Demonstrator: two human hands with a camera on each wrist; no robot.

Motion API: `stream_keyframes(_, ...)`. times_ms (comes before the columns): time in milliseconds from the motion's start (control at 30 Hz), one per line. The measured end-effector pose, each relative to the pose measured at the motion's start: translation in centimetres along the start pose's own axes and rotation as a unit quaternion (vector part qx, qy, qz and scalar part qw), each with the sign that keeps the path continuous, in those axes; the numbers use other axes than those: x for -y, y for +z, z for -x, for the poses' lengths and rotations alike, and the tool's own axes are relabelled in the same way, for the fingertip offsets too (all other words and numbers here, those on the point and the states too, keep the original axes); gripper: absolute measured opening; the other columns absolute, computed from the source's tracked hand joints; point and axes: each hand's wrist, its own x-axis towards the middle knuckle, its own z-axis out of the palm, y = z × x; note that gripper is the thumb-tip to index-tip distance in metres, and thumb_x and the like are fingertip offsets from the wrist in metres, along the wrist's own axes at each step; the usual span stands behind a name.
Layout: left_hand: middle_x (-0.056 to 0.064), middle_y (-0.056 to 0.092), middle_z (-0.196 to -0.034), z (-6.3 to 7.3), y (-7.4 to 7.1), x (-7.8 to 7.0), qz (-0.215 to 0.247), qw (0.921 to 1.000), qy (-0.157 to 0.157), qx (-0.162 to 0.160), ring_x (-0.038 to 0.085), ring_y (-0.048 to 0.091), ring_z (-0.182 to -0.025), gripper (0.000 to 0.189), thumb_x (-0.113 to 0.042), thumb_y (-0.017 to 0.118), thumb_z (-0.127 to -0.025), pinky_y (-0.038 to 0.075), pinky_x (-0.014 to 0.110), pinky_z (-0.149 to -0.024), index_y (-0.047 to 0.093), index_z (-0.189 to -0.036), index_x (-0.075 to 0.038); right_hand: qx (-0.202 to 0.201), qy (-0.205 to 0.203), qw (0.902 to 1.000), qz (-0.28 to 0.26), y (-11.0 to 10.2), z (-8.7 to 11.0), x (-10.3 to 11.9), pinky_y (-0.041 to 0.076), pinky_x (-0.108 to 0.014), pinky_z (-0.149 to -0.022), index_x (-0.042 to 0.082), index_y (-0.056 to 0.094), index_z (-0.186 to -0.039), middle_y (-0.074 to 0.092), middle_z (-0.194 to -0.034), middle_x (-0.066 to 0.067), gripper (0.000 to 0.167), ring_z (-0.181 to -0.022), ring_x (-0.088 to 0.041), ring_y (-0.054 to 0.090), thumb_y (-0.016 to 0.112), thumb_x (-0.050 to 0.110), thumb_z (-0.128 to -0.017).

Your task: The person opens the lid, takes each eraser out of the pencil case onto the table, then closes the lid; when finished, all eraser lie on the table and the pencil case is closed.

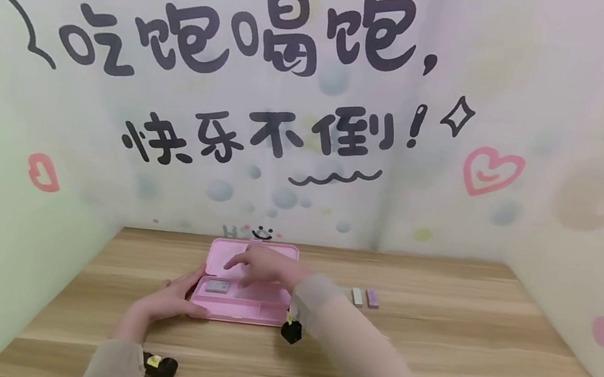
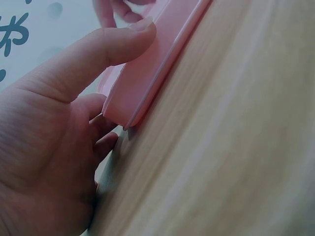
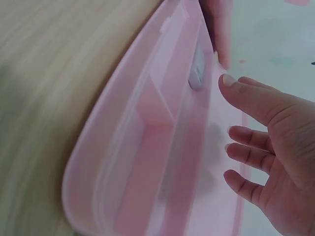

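A pink pencil case (image 1: 229, 311) lies open on the table, its lid (image 1: 220, 253) tipped back toward the wall. Inside, a small grey-white block like an eraser (image 3: 197, 71) sits at the left of the rear compartment. My left hand (image 1: 166, 297) holds the case's left end, thumb on the front part and fingers around the side. Over the case, my right hand (image 1: 269, 265) hovers with fingers spread and nothing between them. In the right wrist view its fingertips (image 3: 235, 181) overlap the lid, and a divider (image 3: 155, 101) splits the front compartment.
To the right of the case, a whitish block (image 1: 357, 297) and a purple block (image 1: 372, 298) lie side by side on the wooden table (image 1: 429, 360). A wall with black lettering (image 1: 275, 131) rises behind, and side walls flank the table.
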Motion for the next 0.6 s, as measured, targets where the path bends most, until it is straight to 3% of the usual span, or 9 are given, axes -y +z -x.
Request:
stream_keyframes(300,0.02,0.012,-0.159,-0.1,0.3,0.2,0.006,1.0,0.007,-0.001,0.043,0.007,-0.144,0.114,-0.046,0.079,-0.075,-0.007,0.066,-0.109,0.009,-0.156,-0.007,0.025,-0.003,0.9983,0.052,1.3,-1.9,1.3,0.042,-0.019,-0.081,0.035,0.062,-0.13,0.057,-0.109,0.0,0.048,-0.093,-0.008,0.05,0.074,0.019,-0.086)
stream_keyframes(600,0.018,0.012,-0.16,-0.2,0.1,0.5,0.011,0.9999,0.002,-0.003,0.042,0.007,-0.145,0.114,-0.046,0.08,-0.074,-0.008,0.064,-0.109,0.01,-0.156,-0.008,0.032,-0.002,0.9974,0.064,1.8,-2.5,2.3,0.042,-0.02,-0.073,0.043,0.061,-0.129,0.05,-0.106,0.0,0.053,-0.086,-0.009,0.048,0.074,0.018,-0.085)
